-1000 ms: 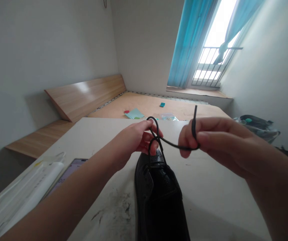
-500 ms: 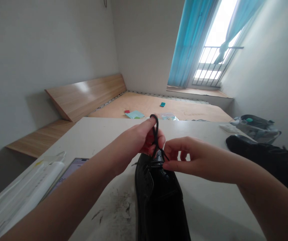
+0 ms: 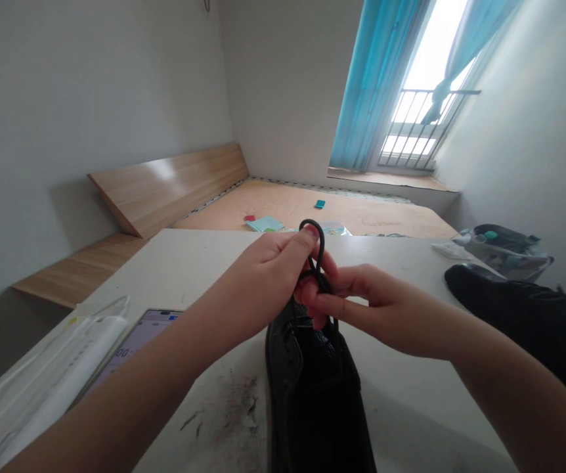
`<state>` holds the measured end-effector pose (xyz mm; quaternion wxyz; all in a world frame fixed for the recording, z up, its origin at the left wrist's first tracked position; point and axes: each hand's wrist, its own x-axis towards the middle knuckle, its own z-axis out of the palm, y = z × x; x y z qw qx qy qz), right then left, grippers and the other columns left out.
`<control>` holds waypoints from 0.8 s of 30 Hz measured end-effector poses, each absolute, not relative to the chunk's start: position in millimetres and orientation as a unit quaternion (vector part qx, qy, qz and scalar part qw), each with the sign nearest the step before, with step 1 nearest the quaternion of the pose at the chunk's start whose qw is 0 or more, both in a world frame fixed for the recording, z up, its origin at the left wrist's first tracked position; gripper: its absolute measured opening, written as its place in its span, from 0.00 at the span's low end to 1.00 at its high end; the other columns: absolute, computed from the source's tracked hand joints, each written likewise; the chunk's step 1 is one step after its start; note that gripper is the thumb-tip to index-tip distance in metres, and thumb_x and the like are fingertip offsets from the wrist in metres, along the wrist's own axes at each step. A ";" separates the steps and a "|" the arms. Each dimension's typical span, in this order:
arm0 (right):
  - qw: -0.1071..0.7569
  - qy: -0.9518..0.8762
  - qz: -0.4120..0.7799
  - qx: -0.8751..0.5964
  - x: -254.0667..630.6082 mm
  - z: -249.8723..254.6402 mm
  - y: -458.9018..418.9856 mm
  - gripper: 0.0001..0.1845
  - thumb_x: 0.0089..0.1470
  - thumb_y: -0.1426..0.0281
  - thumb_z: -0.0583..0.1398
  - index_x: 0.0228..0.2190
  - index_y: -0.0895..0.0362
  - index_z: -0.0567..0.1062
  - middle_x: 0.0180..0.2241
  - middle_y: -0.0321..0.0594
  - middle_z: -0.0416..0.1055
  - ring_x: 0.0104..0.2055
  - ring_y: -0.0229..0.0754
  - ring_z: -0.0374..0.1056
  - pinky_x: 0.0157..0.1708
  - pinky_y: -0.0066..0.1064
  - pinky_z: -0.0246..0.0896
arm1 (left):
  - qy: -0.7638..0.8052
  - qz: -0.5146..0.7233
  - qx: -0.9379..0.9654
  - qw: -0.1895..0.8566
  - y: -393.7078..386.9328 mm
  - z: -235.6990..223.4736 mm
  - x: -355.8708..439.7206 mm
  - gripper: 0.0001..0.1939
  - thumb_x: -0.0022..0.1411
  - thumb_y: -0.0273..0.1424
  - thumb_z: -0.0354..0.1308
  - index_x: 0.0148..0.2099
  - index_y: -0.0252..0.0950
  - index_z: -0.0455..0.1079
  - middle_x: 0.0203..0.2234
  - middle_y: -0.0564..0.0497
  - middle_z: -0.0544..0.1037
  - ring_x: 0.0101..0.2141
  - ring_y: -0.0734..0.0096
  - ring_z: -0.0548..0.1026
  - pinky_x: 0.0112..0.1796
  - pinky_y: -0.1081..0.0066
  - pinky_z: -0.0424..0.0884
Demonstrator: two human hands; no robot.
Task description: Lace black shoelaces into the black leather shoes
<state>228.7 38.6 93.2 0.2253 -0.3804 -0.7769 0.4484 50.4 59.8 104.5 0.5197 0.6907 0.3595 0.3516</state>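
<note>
A black leather shoe (image 3: 320, 401) stands on the white table in front of me, its toe end pointing away or toward me being hard to tell. Above its tongue, a black shoelace (image 3: 321, 246) forms an upright loop. My left hand (image 3: 283, 263) is closed on this loop, with the thumb pressed against it near the top. Just to the right, my right hand (image 3: 362, 292) pinches the lace at the loop's base, its fingertips meeting those of the left. The fingers hide the crossing of the lace and part of the shoe's opening.
A second black shoe (image 3: 524, 309) lies at the table's right side, near a bag-lined bin (image 3: 514, 253). On the left are a phone (image 3: 135, 338) and a white plastic package (image 3: 66, 361). Beyond the white table (image 3: 199, 256) is a bed board (image 3: 283, 197) with small coloured items.
Both hands have risen slightly off the shoe. The lace loop has shifted a little right and stands wider, and my right fingers have closed in on its base.
</note>
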 end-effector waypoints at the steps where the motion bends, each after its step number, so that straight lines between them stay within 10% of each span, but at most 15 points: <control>1: 0.220 -0.777 0.433 -0.399 228.6 93.6 38.5 0.17 0.64 0.59 0.54 0.33 0.57 0.74 0.33 0.38 0.74 0.38 0.41 0.68 0.42 0.35 0.61 | 0.357 0.353 0.696 0.513 59.9 104.6 49.5 0.23 0.70 0.40 0.41 0.32 0.36 0.72 0.16 0.54 0.71 0.21 0.70 0.72 0.27 0.72 0.67; 8: 0.169 -0.783 0.410 -0.435 260.2 107.6 53.6 0.20 0.62 0.55 0.55 0.39 0.58 0.79 0.37 0.41 0.79 0.42 0.44 0.73 0.44 0.36 0.63 | 0.417 0.373 0.720 0.411 68.0 107.9 37.0 0.20 0.66 0.41 0.48 0.26 0.36 0.68 0.31 0.51 0.77 0.36 0.65 0.74 0.38 0.69 0.69; 13: 0.134 -0.745 0.522 -0.393 295.5 112.9 64.0 0.21 0.64 0.60 0.55 0.55 0.55 0.70 0.23 0.32 0.74 0.29 0.39 0.74 0.36 0.35 0.68 | 0.344 0.416 0.637 0.551 75.3 115.7 27.2 0.21 0.68 0.38 0.47 0.22 0.38 0.57 0.17 0.57 0.63 0.26 0.70 0.73 0.36 0.67 0.72; 16: 0.226 -0.690 0.570 -0.385 311.1 113.9 65.5 0.20 0.62 0.62 0.58 0.55 0.49 0.69 0.16 0.22 0.62 0.17 0.33 0.65 0.34 0.36 0.70 | 0.346 0.447 0.589 0.577 77.7 125.3 18.7 0.22 0.71 0.37 0.43 0.23 0.38 0.53 0.14 0.59 0.53 0.16 0.79 0.60 0.27 0.72 0.69; 19: 0.333 -0.637 0.574 -0.392 319.4 118.3 66.2 0.06 0.56 0.62 0.63 0.34 0.50 0.75 0.13 0.22 0.57 0.13 0.30 0.57 0.31 0.33 0.68 | 0.365 0.465 0.580 0.560 76.9 136.0 8.1 0.21 0.73 0.35 0.40 0.25 0.38 0.52 0.15 0.60 0.48 0.15 0.82 0.48 0.20 0.78 0.58; 24: 0.521 -0.522 0.509 -0.444 322.6 123.1 70.2 0.12 0.59 0.67 0.52 0.30 0.50 0.75 0.20 0.25 0.69 0.22 0.32 0.68 0.33 0.34 0.65 | 0.454 0.451 0.608 0.470 75.5 143.7 -2.4 0.21 0.72 0.34 0.39 0.24 0.37 0.50 0.17 0.58 0.45 0.16 0.82 0.45 0.19 0.76 0.47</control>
